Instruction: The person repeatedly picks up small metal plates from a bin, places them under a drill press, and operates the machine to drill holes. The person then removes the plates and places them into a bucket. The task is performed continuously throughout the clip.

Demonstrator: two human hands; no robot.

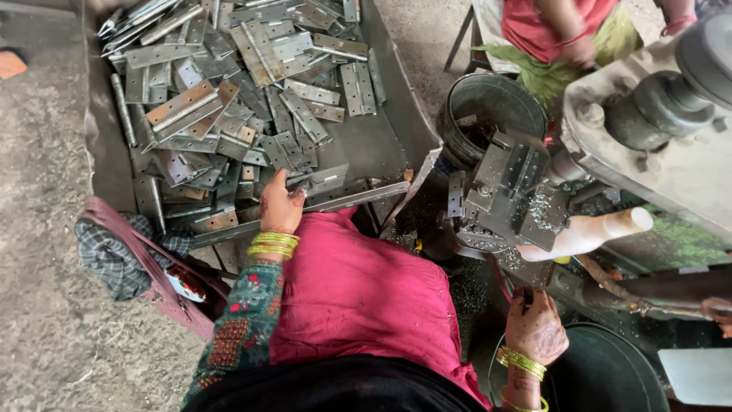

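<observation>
fingers [293,192] of the left hand [279,207] are curled shut on one flat metal hinge [319,181] at the near edge of the heap, at about 9 o'clock from the body. the hinge lies at the 6 o'clock rim of the metal tray [381,145], just touching other loose hinge plates [229,91] piled toward 11 o'clock. a folded cloth bag [145,267] lies below the tray at 8 o'clock. the step in hand appears to be the pick-up of a single piece from the stock. at 3 o'clock stands the drilling fixture [507,191], strewn with metal swarf, with a pale lever handle [587,233] just beside it. the right hand [536,329], at 4 o'clock, rests on a dark part under the fixture; whether its fingers close on anything cannot be told. another person's hand [581,47] shows at 1 o'clock. the next move likely calls for lifting the piece free of its neighbours and carrying it across toward the fixture.
</observation>
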